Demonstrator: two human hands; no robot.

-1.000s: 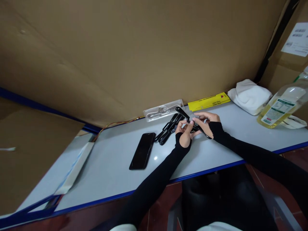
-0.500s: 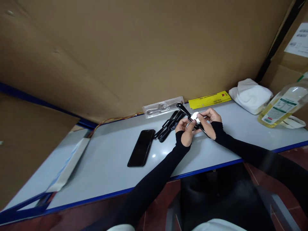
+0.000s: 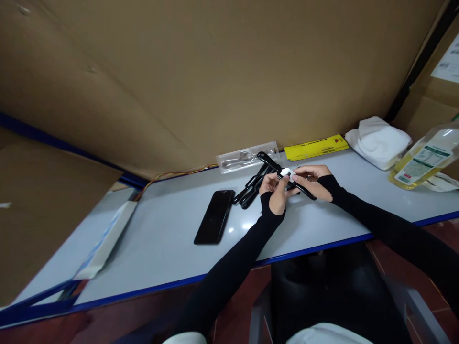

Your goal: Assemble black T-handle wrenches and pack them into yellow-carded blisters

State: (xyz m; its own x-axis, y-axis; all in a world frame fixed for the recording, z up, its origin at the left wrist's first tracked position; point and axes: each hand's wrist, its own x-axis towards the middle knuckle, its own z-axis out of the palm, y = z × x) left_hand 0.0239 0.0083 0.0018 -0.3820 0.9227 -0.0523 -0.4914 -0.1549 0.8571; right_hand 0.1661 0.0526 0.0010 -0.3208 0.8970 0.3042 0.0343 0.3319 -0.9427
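The black tool (image 3: 271, 163) has turned, slanting away leftward.

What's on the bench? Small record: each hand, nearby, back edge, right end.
left hand: the left hand holds a black-handled tool
right hand: the right hand holds the same tool, thumb at its white piece
nearby: black tools, phone with dark screen
back edge: clear plastic pack, yellow card
right end: white bundle, bottle with yellow liquid
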